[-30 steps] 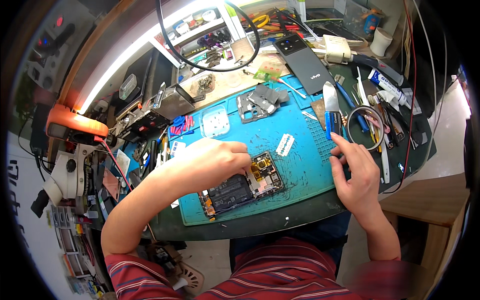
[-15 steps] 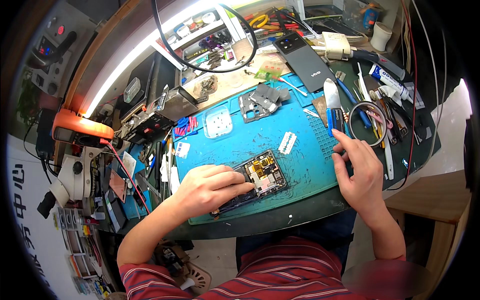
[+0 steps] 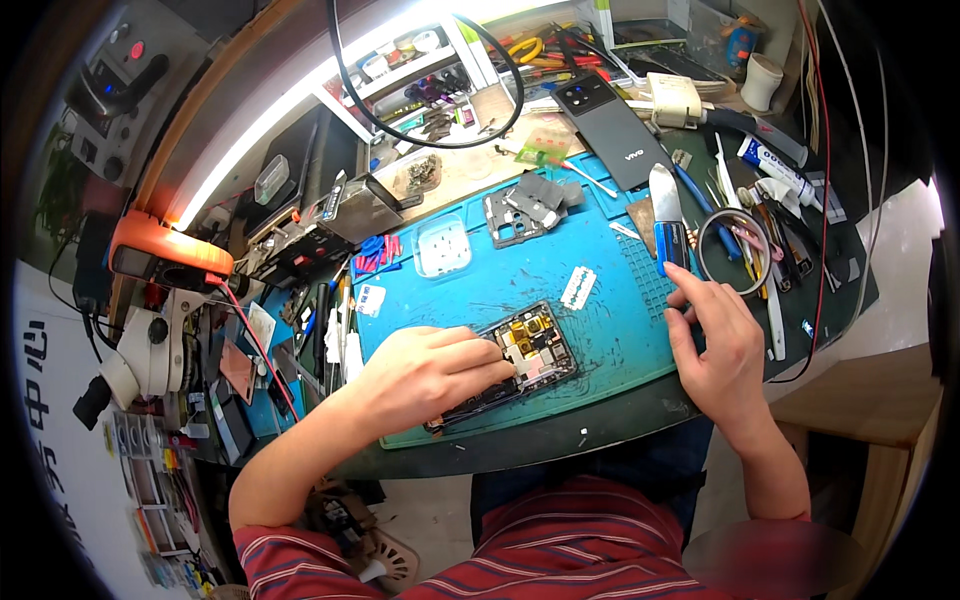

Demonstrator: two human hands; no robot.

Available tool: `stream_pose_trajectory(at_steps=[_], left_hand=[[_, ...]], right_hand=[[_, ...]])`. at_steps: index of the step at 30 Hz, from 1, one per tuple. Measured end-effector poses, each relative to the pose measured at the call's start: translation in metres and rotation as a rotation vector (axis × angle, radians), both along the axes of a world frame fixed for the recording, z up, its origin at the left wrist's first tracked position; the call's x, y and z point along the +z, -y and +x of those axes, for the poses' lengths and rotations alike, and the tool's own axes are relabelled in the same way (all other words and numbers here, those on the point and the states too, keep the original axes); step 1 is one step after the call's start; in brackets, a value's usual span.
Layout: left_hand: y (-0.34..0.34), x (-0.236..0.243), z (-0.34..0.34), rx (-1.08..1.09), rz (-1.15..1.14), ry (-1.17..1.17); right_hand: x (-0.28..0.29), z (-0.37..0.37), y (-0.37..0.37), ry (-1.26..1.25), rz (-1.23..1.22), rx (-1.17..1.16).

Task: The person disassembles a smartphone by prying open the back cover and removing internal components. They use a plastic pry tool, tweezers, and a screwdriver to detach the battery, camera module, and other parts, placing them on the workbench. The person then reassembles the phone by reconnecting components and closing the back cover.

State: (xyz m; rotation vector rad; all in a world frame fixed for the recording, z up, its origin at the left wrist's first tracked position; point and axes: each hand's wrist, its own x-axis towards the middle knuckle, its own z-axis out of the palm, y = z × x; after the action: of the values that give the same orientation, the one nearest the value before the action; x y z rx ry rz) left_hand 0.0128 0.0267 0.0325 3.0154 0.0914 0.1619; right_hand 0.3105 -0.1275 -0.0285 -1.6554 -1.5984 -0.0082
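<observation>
An opened phone, its circuit board and gold-coloured camera parts bare, lies tilted on the blue work mat. My left hand is closed over its left half, the bent fingers pressed together and their tips at the board; the thumb is hidden. To the right, my right hand has thumb and index finger apart. Its index fingertip is at the lower end of the blue-and-black handle of a pry knife, whose wide silver blade points away from me. A perforated razor blade lies beyond the phone.
A grey phone lies at the back. A roll of tape sits among tools and a white-and-blue tube on the right. A clear tray and dark phone parts stand farther back. An orange multimeter is at left.
The view has shifted slightly, so the mat and its things appear a little farther right. Both hands stay practically where they were, at the opened phone and at the knife handle.
</observation>
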Motion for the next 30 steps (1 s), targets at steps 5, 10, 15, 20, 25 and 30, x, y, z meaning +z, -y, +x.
stream_pose_trajectory(at_steps=[5, 10, 15, 20, 25, 30], left_hand=[[-0.007, 0.008, 0.016, 0.020, -0.074, -0.127], [-0.012, 0.018, 0.037, 0.025, -0.122, -0.249], [-0.011, 0.013, 0.032, 0.097, -0.126, -0.229], [0.022, -0.001, -0.008, 0.312, -0.192, 0.093], [0.058, -0.022, -0.034, 0.452, -0.077, 0.329], [0.077, -0.040, -0.043, 0.621, -0.021, 0.573]], right_hand=[[0.002, 0.001, 0.000, -0.006, -0.003, 0.013], [0.003, 0.001, 0.002, -0.011, -0.015, 0.008], [0.002, 0.002, 0.001, -0.008, -0.017, 0.024], [0.007, -0.003, 0.001, -0.014, 0.072, 0.027], [0.028, -0.047, -0.010, -0.111, -0.131, 0.413], [0.017, -0.085, -0.036, -0.051, -0.144, 0.477]])
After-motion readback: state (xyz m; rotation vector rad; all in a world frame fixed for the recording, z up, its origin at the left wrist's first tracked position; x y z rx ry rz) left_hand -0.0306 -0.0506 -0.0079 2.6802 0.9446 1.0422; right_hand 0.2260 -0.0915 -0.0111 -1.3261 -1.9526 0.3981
